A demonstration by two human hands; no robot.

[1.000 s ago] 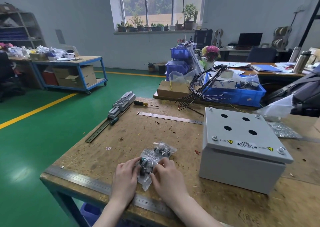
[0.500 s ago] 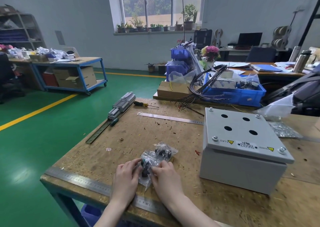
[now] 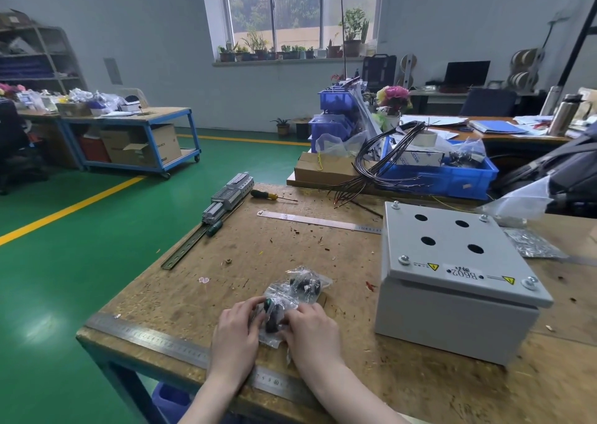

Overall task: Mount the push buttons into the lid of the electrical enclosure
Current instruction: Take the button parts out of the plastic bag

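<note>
A clear plastic bag of push buttons (image 3: pixel 292 292) lies on the wooden workbench (image 3: pixel 265 255) near its front edge. My left hand (image 3: pixel 237 333) and my right hand (image 3: pixel 311 331) both pinch the near end of the bag, where a green-capped button (image 3: pixel 267 304) shows through the plastic. To the right stands the grey electrical enclosure (image 3: pixel 452 281), its lid (image 3: pixel 452 246) closed and screwed at the corners, with several round empty holes.
A long steel ruler (image 3: pixel 155 339) lies along the front edge, a shorter one (image 3: pixel 316 220) farther back. A DIN rail with terminal blocks (image 3: pixel 223 202) and two screwdrivers sit at the left. A blue bin (image 3: pixel 452 178) with black wires stands behind; foil bags (image 3: pixel 529 244) lie right.
Both hands have drawn the bag slightly nearer and closed in on its near end; the green button now shows between the fingers. The enclosure has not moved.
</note>
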